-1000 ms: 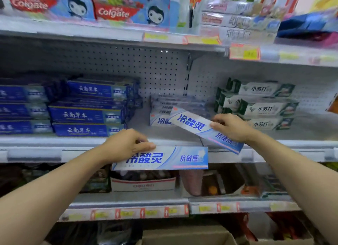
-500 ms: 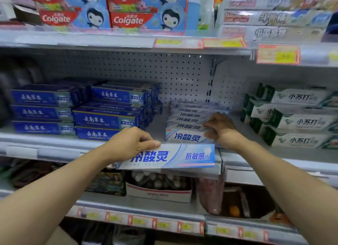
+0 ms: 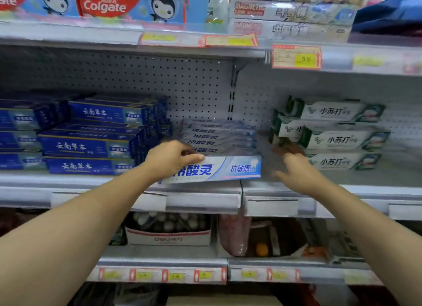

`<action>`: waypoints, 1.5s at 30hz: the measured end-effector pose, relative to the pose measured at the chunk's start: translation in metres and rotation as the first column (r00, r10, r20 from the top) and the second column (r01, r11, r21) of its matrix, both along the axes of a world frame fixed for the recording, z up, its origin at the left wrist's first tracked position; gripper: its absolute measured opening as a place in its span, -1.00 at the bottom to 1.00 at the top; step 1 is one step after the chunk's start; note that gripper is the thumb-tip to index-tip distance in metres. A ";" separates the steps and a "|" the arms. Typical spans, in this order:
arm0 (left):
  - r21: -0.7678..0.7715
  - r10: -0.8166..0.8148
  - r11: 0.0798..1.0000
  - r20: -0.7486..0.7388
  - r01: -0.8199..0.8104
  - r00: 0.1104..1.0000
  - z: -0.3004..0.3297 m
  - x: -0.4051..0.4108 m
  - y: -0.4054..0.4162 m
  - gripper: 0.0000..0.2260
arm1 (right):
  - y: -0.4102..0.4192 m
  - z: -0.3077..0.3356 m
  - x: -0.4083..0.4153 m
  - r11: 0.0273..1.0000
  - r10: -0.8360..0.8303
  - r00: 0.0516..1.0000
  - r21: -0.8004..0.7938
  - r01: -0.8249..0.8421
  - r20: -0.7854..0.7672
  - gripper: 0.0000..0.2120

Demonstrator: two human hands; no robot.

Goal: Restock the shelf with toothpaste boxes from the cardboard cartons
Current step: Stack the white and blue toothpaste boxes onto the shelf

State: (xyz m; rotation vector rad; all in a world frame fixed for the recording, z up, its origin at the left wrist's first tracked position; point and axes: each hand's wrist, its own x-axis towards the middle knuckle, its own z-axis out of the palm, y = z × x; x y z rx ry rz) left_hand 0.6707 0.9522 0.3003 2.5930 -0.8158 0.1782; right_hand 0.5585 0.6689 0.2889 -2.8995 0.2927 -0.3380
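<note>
At the far left of the middle shelf (image 3: 91, 180) sat stacks of dark blue toothpaste boxes (image 3: 91, 146), lying flat with their long faces outward. Next came the left hand (image 3: 170, 160), its fingers curled over the top left end of a pale blue-and-white toothpaste box (image 3: 228, 170) (thumb along the front face, over the first printed character). That box lay lengthwise at the front edge of the shelf, directly before a row of matching pale boxes (image 3: 217, 135) running back toward the pegboard wall (image 3: 182, 82). Just beside the box's right end, apart from it, the right hand (image 3: 296, 171) hovered above the shelf with fingers spread and loose, holding nothing; it was motion-blurred, so finer detail could not be told. Farther right stood a stack of white-and-green toothpaste boxes (image 3: 342, 139). On the shelf above, red Colgate cartons (image 3: 107, 6) lined the left, and a yellow price tag (image 3: 296, 57) hung at the right.
</note>
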 end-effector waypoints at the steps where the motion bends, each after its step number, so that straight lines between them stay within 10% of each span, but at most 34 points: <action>1: 0.012 -0.002 1.000 0.001 0.002 1.000 -0.002 0.000 -0.007 -0.63 | -0.004 -0.003 -0.006 1.000 -0.024 0.999 0.010 0.024 -0.021 -0.40; 20: 0.220 0.093 0.956 0.406 -0.196 0.909 -0.018 -0.029 -0.011 -0.49 | 0.010 -0.031 -0.058 0.992 0.117 0.990 0.036 -0.120 0.078 -0.37; 45: 0.322 -0.005 0.947 0.033 -0.006 0.999 -0.171 -0.181 0.094 -0.46 | 0.159 -0.152 -0.174 0.987 0.122 0.964 0.134 -0.092 -0.237 -0.33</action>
